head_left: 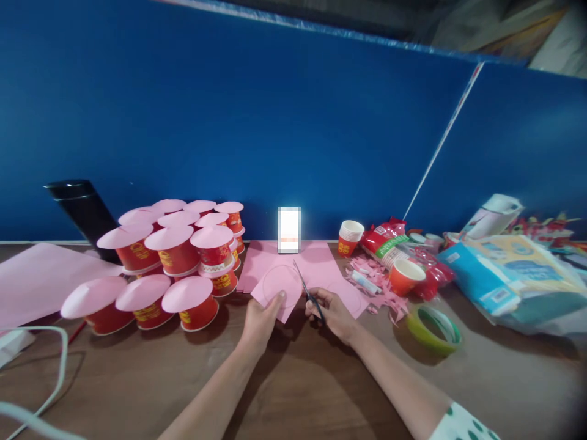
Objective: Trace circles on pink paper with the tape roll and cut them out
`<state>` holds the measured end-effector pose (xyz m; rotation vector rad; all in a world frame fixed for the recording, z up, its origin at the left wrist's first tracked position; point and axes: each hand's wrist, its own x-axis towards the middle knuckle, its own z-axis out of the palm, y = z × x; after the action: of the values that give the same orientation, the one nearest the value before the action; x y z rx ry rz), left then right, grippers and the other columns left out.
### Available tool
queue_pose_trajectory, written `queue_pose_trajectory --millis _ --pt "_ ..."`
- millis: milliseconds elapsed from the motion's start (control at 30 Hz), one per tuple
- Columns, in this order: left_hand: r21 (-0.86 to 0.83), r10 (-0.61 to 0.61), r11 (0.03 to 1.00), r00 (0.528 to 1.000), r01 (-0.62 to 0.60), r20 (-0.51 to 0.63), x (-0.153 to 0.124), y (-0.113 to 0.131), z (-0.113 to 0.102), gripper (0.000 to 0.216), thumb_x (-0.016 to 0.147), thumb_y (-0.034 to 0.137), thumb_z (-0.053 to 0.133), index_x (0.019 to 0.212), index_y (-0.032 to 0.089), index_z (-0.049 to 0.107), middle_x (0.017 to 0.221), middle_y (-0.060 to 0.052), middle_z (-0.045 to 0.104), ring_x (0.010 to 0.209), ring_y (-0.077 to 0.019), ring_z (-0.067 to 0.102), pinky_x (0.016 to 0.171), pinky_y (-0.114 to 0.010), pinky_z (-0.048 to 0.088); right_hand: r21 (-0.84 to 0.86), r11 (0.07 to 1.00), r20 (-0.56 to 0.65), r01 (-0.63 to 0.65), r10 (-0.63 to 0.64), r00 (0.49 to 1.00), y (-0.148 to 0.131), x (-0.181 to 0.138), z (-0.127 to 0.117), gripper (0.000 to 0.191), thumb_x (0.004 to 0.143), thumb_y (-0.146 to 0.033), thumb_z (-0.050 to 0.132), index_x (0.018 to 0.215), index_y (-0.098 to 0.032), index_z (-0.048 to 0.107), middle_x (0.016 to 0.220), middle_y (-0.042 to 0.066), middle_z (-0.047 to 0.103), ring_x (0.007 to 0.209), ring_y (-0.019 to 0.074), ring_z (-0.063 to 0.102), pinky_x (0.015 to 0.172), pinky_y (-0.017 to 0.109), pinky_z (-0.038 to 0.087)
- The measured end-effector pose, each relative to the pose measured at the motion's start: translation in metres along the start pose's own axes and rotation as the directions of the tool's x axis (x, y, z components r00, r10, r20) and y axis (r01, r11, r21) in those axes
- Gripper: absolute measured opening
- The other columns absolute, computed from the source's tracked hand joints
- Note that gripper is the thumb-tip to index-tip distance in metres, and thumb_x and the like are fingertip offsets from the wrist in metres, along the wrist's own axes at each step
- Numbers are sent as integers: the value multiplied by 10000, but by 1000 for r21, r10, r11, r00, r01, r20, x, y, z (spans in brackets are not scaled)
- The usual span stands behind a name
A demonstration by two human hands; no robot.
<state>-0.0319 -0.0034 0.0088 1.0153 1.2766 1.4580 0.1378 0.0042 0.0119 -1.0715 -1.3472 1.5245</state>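
Note:
My left hand (261, 318) pinches a piece of pink paper (277, 287) with a circle drawn on it, thumb on top. In my right hand (337, 315) is a pair of scissors (308, 290), the blades pointing up and away beside the paper's right edge. Whether the blades touch the paper I cannot tell. Beneath and beyond both hands lie flat pink sheets (316, 253). Another drawn curve shows on the pink paper to the right of my right hand.
Stacked red paper cups with pink cone tops (188, 296) stand at left, before a black flask (82, 211). To the right are pink scraps (389, 299), an orange cup (403, 278), green tape (433, 330) and a blue package (495, 275). A blue partition (275, 122) rises behind.

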Motion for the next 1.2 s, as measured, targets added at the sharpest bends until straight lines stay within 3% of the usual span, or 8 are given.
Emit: queue_pose_trajectory --millis 767,1200 --pt "-9 5 1000 1000 -5 27 1 -3 -2 410 675 387 679 941 75 671 921 -127 700 871 -238 638 777 -318 483 4 1000 -12 8 -8 1000 -1 -1 1 416 627 -430 723 920 -166 592 646 -16 580 523 87 507 439 193 347" --pt "-3 -19 1000 1000 19 15 2 -6 -3 392 666 392 687 904 81 680 797 -99 704 709 -200 644 566 -247 489 -28 999 -33 17 -18 999 3 1 1 397 655 -411 700 949 -165 597 613 -17 572 509 95 501 404 185 315"
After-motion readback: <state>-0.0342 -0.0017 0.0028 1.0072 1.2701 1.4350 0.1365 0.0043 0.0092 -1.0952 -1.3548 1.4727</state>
